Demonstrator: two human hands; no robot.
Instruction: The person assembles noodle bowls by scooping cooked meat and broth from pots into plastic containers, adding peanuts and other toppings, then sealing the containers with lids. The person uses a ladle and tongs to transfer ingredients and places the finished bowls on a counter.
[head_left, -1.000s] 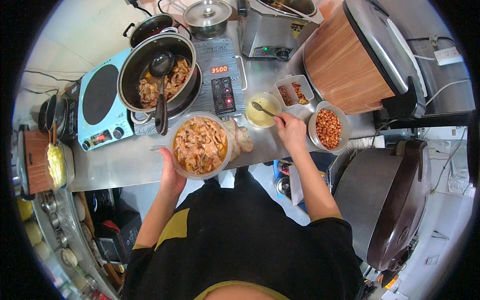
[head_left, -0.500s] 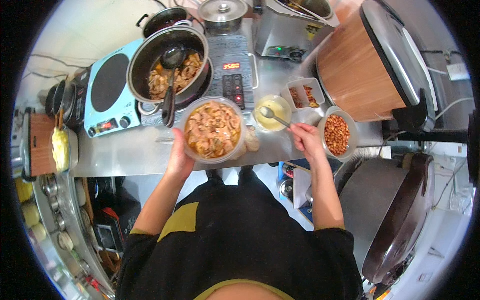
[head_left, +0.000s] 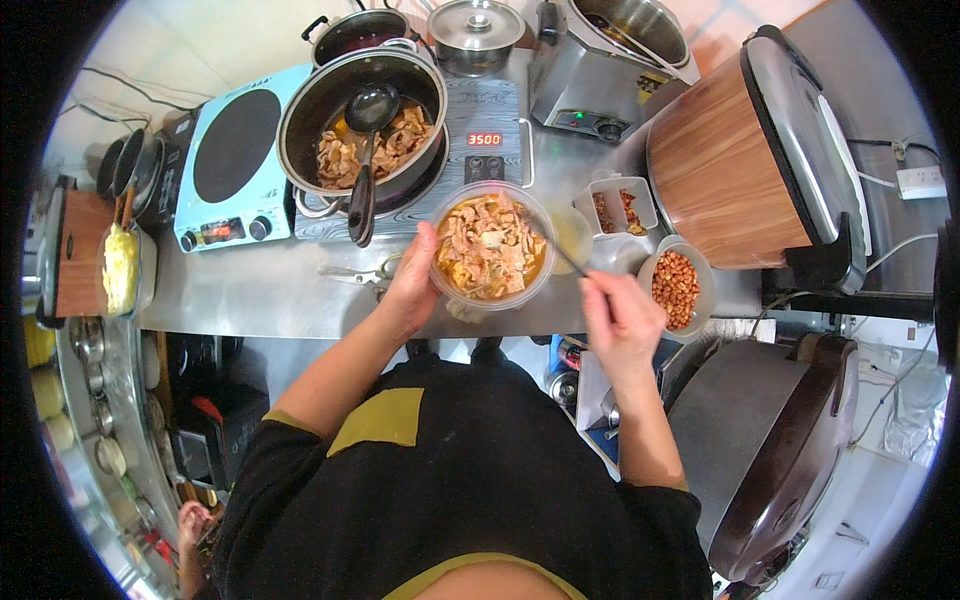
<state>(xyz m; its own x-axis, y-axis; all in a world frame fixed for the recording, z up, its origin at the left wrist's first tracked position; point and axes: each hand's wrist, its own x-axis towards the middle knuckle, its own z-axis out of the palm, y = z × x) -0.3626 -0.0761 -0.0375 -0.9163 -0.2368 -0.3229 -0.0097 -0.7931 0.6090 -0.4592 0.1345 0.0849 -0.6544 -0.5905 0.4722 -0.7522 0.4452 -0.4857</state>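
My left hand (head_left: 412,285) is closed on the side of a round clear plastic bowl (head_left: 494,304), thumb up along its wall. Sliced meat (head_left: 480,235) in reddish broth fills the bowl, with a pale dab near the middle. A spoon (head_left: 562,250) is pinched by its handle in my right hand (head_left: 622,310); its head is over the bowl's right side, where I cannot tell how deep it sits. Partly hidden behind the spoon stands a small bowl (head_left: 575,232) of pale yellow stuff. Scissors (head_left: 350,273) lie beside my left hand.
A pot (head_left: 290,150) with meat and a black ladle (head_left: 372,110) stands on a lit induction cooker (head_left: 490,105). To the right are a divided seasoning box (head_left: 603,187), a bowl of peanuts (head_left: 676,290) and a large wood-patterned cooker (head_left: 720,160). Another person's hand (head_left: 195,520) shows lower left.
The spoon has come from the small pale yellow bowl to the meat bowl. My left hand has brought the meat bowl rightward. A pale dab now shows on the meat.
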